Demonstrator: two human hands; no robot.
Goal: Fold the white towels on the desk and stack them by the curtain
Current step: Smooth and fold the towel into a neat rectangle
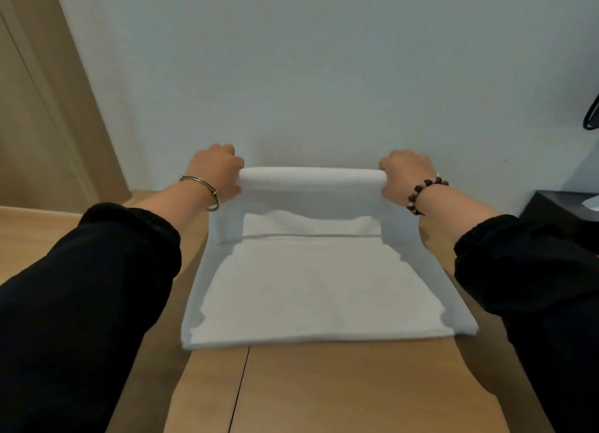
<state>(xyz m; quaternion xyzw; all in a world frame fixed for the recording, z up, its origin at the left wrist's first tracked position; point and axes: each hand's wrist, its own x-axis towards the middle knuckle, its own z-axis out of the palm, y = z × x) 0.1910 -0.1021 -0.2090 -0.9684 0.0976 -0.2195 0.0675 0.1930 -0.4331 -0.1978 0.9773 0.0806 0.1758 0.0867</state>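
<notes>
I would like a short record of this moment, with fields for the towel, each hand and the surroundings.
towel: white towel, near part flat on the wooden desk, far edge lifted
left hand: left hand grips the left end of the lifted edge
right hand: right hand grips the right end
left side: beige curtain
right side: black box

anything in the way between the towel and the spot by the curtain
Nothing visible. The left hand and right hand grip the raised edge of the white towel; no object shows on the desk toward the curtain, though the left sleeve hides part.
</notes>
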